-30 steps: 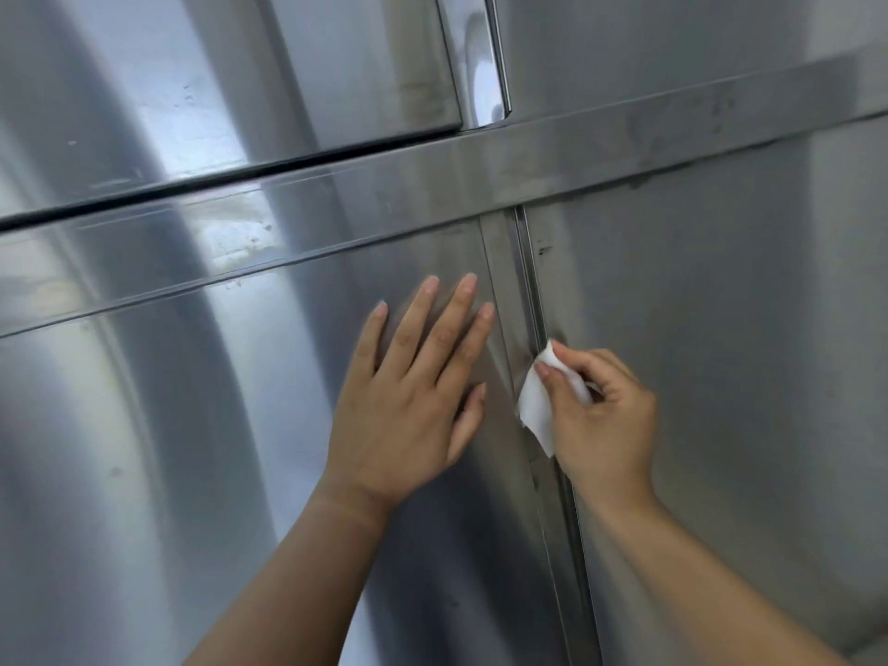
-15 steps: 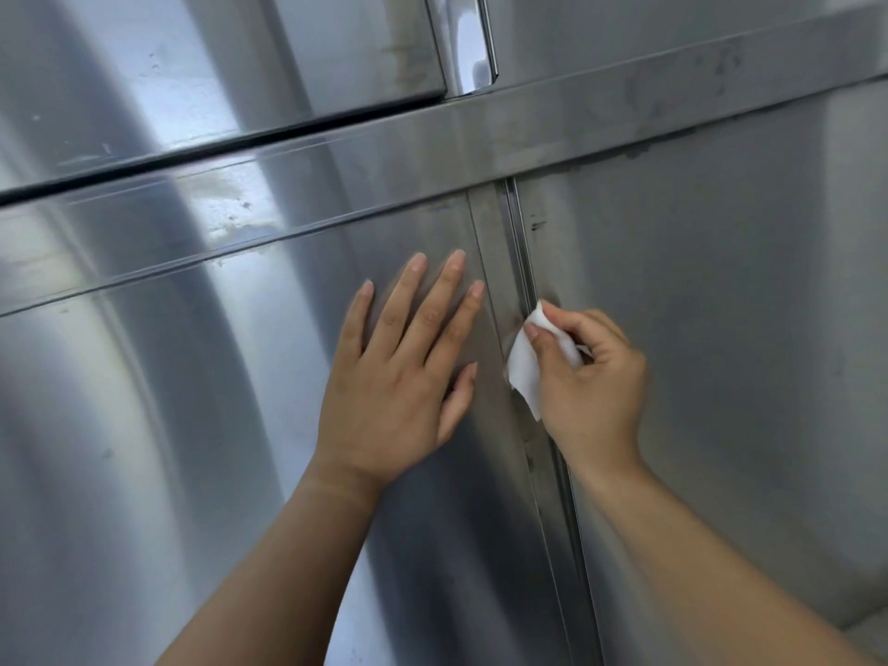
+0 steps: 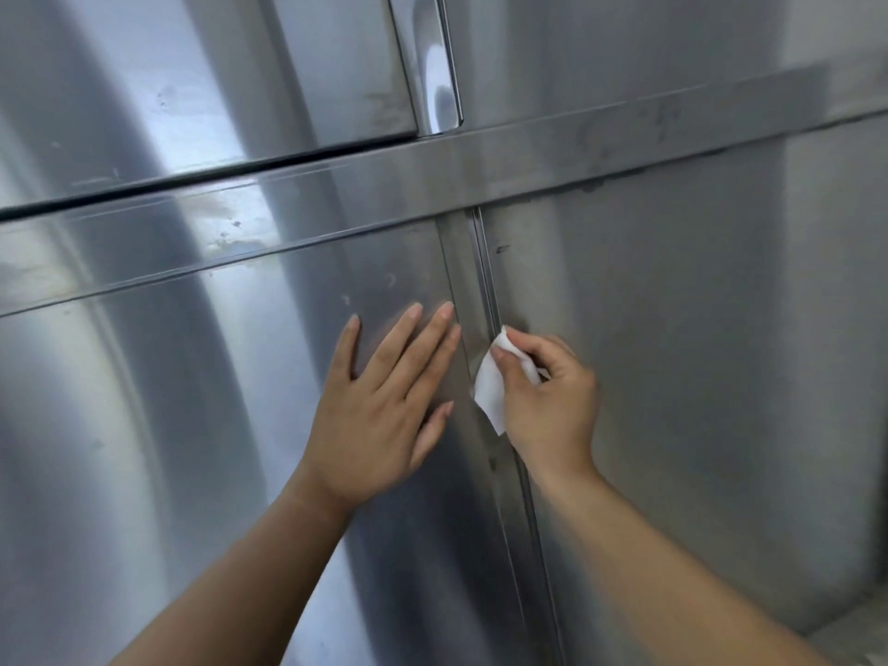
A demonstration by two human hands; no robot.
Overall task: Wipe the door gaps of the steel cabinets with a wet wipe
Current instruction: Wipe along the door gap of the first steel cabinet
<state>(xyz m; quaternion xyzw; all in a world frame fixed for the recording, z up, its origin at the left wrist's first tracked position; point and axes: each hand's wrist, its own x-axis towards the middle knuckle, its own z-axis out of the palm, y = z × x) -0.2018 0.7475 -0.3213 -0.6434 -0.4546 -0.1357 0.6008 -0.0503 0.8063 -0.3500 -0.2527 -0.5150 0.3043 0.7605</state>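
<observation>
Brushed steel cabinet fronts fill the whole view, streaked with pale reflections. A horizontal rail crosses the frame on a slant, with the upper left door above it and a dark horizontal gap running along that door's lower edge. A polished vertical strip stands beside the upper door's right edge. Dull smudges mark the band of steel just under the rail. Below the rail, the lower left door and the lower right door meet at a narrow vertical gap that runs down toward the bottom of the view. The left hand lies flat on the lower left door just beside that gap, fingers straight and slightly spread, thumb out to the side. The right hand is curled, pinching a folded white wet wipe between thumb and forefinger. The wipe's upper corner touches the vertical gap, and the rest of the wipe hangs over the steel strip between the two hands. Both bare forearms reach up from the bottom edge.
</observation>
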